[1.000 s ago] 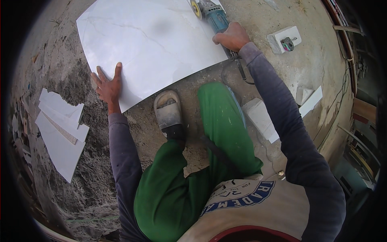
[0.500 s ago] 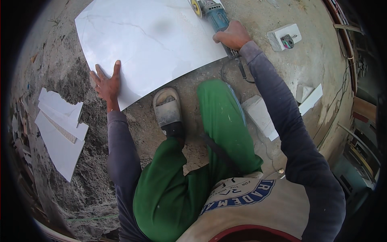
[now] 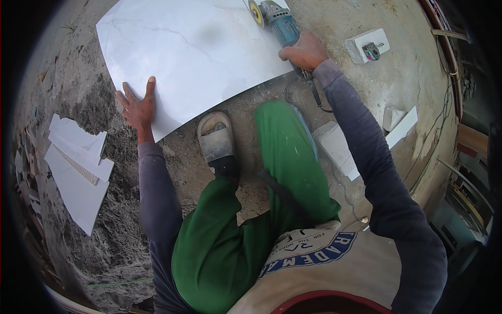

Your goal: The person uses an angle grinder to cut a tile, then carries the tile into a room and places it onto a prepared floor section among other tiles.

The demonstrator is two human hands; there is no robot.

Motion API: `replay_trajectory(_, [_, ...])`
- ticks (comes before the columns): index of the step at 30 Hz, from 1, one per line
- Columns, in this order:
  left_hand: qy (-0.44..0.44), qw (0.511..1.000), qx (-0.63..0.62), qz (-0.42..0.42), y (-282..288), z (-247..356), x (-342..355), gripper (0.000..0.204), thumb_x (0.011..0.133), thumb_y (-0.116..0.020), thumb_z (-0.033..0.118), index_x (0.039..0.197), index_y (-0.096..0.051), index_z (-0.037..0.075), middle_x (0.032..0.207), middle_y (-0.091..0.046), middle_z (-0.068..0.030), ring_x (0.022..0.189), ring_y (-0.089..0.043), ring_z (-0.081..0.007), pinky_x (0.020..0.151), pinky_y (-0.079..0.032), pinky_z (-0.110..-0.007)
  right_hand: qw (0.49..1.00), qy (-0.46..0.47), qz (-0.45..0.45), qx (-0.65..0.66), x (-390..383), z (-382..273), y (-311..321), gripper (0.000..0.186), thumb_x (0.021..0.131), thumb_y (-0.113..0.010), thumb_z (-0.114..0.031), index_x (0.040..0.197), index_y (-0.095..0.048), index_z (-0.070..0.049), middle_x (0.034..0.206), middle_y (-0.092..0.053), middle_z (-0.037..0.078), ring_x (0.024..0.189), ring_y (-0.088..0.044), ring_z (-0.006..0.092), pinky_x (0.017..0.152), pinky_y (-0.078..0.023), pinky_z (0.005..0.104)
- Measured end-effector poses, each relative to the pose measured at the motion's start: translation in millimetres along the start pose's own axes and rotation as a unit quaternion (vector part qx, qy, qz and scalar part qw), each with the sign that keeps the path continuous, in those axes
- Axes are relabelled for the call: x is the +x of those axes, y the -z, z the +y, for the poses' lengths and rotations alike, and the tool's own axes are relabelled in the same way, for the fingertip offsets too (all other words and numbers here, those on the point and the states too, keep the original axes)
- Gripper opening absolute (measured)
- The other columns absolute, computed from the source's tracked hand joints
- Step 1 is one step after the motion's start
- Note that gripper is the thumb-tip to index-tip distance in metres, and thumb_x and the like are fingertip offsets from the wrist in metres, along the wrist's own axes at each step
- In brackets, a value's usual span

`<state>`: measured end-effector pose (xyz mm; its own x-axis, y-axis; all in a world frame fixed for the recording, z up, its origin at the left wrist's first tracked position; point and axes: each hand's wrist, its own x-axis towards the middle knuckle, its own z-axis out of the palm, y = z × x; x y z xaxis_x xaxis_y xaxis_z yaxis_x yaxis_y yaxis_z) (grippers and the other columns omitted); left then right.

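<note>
A large glossy white tile (image 3: pixel 193 57) with faint veins lies on the ground before me. My left hand (image 3: pixel 137 107) rests on its near left edge, fingers spread and thumb stretched out over the surface. Around the body of a teal angle grinder (image 3: pixel 284 30) my right hand (image 3: pixel 308 51) is closed, at the tile's right side. The yellow disc (image 3: pixel 256 13) of the grinder is at the tile's far right part; whether it touches the surface I cannot tell. A cord runs from the grinder's rear toward my knee.
Broken white tile pieces (image 3: pixel 78 178) lie on the rough ground at left. On the right, a tape measure (image 3: pixel 371 51) sits on a pale block (image 3: pixel 355 48). Another white block (image 3: pixel 337 149) stands beside my right knee, with a tile strip (image 3: pixel 402 127) farther right. My sandalled foot (image 3: pixel 217 138) is near the tile's edge.
My right hand and the grinder have shifted very slightly toward me and to the right. My left hand stays spread on the tile's edge.
</note>
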<state>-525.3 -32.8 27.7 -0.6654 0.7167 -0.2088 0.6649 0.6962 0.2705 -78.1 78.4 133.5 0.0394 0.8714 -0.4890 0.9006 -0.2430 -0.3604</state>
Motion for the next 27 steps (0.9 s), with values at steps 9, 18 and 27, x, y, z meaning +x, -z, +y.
replay_trajectory(9, [-0.007,1.000,-0.006,-0.013,-2,-4,2,0.126,0.073,-0.055,0.098,0.171,-0.019,0.027,0.178,-0.007,-0.0146,0.155,-0.018,-0.0599,0.120,-0.018,-0.077,1.000,0.003,-0.013,-0.002,-4,12,-7,0.051,0.065,-0.081,-0.038,0.088,-0.078,0.008,0.089,-0.077,0.022,0.085,-0.076,0.0364,0.083,-0.059,0.0424])
replay_trajectory(18, [-0.044,0.999,0.004,-0.003,-12,-24,-20,0.125,0.078,-0.054,0.094,0.171,-0.020,0.018,0.176,-0.011,-0.0206,0.158,-0.012,-0.0567,0.122,-0.018,-0.074,0.999,0.044,0.001,0.020,-10,17,-11,0.051,0.062,-0.082,-0.038,0.083,-0.077,0.008,0.085,-0.076,0.022,0.079,-0.074,0.0341,0.077,-0.059,0.0410])
replay_trajectory(27, [-0.072,0.997,0.017,0.017,-23,-57,-74,0.119,0.083,-0.047,0.095,0.171,-0.022,0.017,0.176,-0.013,-0.0221,0.159,-0.011,-0.0526,0.125,-0.018,-0.069,0.991,0.039,0.019,0.127,-62,59,-16,0.037,0.063,-0.083,-0.030,0.076,-0.074,0.003,0.070,-0.070,0.010,0.062,-0.065,0.0211,0.061,-0.053,0.0360])
